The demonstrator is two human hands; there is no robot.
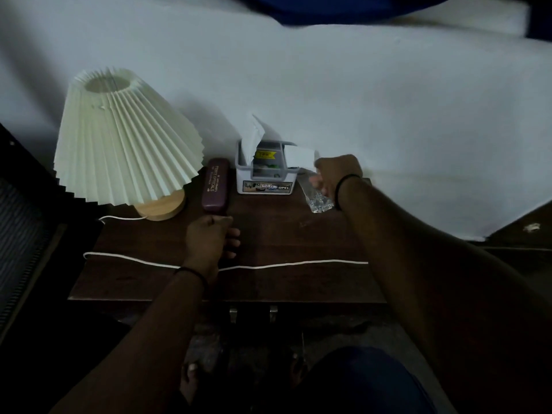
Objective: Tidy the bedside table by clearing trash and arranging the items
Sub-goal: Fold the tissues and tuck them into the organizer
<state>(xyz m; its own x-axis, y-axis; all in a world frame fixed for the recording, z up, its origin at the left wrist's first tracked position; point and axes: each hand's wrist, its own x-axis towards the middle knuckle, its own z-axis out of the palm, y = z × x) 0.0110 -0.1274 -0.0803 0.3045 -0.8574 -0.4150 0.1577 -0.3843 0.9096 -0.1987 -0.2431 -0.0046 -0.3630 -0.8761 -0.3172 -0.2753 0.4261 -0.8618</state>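
While the bedside table point(298, 282) stays this cluttered, hard to call the tidying more than begun, judging by how things lie. Left hand point(209, 239) curled round the near end of the maroon glasses case point(214, 186), which lies on the table just beside the wooden foot of the lamp point(125, 135). Right hand point(334, 174) reaching to the back right of the table, fingers bent at a clear plastic wrapper point(318, 200) with small bits inside; looks like a pinch on its upper end, though the dim light and the hand's own back hide the fingertips. White storage box point(264, 171) standing at the back between case and wrapper, with papers poking out of it and a white slip just beside the right hand. White cord point(283, 265) trailing straight across the front of the table, under the left wrist. Still to do, by this reckoning: wrapper and loose paper off to the trash, case set in its place, cord gathered up
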